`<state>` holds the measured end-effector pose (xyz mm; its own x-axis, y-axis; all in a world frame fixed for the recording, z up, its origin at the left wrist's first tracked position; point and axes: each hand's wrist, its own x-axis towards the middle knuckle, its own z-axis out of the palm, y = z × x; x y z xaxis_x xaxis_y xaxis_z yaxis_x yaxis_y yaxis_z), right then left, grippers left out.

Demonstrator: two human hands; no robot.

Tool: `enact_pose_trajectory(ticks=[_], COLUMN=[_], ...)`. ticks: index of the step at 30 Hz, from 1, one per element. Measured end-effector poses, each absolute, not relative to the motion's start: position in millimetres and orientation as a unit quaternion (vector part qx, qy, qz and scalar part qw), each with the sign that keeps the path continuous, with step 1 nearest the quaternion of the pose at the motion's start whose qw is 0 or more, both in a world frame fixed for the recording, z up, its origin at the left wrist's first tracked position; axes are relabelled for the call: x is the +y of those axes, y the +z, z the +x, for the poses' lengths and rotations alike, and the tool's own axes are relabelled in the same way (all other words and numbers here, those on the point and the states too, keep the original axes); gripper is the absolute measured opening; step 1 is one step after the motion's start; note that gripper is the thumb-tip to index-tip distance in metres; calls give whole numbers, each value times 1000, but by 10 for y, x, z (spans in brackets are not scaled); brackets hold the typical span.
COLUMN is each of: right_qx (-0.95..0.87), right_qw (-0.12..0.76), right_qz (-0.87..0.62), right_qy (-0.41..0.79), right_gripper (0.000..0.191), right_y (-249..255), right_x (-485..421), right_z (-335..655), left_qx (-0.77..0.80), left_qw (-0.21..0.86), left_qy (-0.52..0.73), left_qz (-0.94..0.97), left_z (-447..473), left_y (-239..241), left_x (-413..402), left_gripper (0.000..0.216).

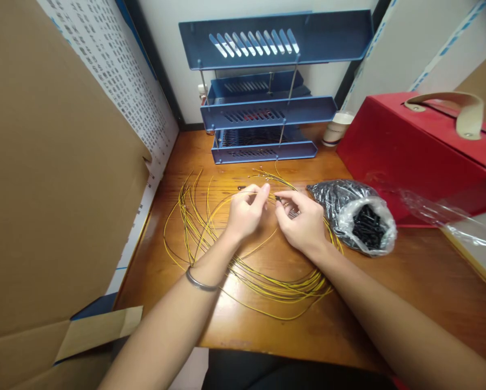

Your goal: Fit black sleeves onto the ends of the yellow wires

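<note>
A loose coil of thin yellow wires (263,281) lies on the wooden desk (409,292). My left hand (245,211) pinches the end of one yellow wire between thumb and fingers, just above the coil. My right hand (302,219) pinches a small black part (277,199) at its fingertips, right beside the wire end held by the left hand. The two hands' fingertips almost meet at the middle of the desk. A thin metal bangle (200,283) sits on my left wrist.
A clear plastic bag of small black parts (359,219) lies right of my right hand. Behind stand a blue three-tier tray rack (267,108) and a paper cup (337,129). A red box with a tan handle (425,146) is at right; cardboard (48,162) stands at left.
</note>
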<state>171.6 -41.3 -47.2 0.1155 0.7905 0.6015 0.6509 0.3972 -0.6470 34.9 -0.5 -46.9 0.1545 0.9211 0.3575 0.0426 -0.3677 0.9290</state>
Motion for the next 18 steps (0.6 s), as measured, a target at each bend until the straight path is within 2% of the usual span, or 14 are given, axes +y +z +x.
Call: enact_pose_trajectory(ticks=[3, 10, 15, 18], right_qx=[-666, -644, -655, -647], right_qw=[505, 507, 499, 499], right_qz=[-545, -568, -563, -572], right_qy=[61, 69, 74, 77], right_gripper=[19, 21, 18, 19], right_y=[-458, -477, -471, -460], right_x=[-419, -422, -429, -428], right_z=[1709, 1722, 1705, 1702], left_qx=[382, 403, 386, 393], left_qw=[391, 381, 395, 389], left_qy=[505, 572, 509, 522], left_qz=[668, 604, 660, 649], left_z=[354, 348, 342, 347], left_y=[-463, -457, -471, -471], left_x=[-39, -3, -12, -13], left_gripper=[44, 46, 44, 45])
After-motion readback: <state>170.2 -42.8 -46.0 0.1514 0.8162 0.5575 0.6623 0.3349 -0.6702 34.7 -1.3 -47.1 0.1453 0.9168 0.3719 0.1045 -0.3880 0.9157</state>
